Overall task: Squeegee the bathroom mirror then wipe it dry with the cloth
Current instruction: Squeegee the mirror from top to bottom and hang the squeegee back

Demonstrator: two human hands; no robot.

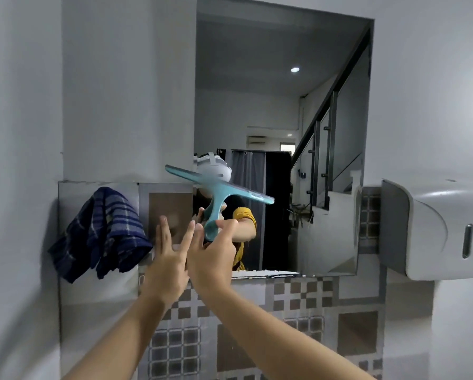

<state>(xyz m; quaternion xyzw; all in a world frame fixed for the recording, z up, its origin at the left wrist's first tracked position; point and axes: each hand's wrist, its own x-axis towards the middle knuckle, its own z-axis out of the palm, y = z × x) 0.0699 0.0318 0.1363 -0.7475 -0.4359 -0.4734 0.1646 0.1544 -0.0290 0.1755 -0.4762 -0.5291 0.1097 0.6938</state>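
Note:
A teal squeegee is held up before the lower left corner of the wall mirror, its blade tilted down to the right and blurred. My right hand grips the bottom of its handle. My left hand is just to the left, fingers spread, holding nothing, touching the right hand's side. A dark blue striped cloth hangs on the tiled wall left of the mirror. The mirror reflects a person's arm, a yellow sleeve and the headset.
A white paper towel dispenser juts out from the wall right of the mirror. Patterned grey and brown tiles cover the wall below. White foam or residue lines the mirror's bottom edge.

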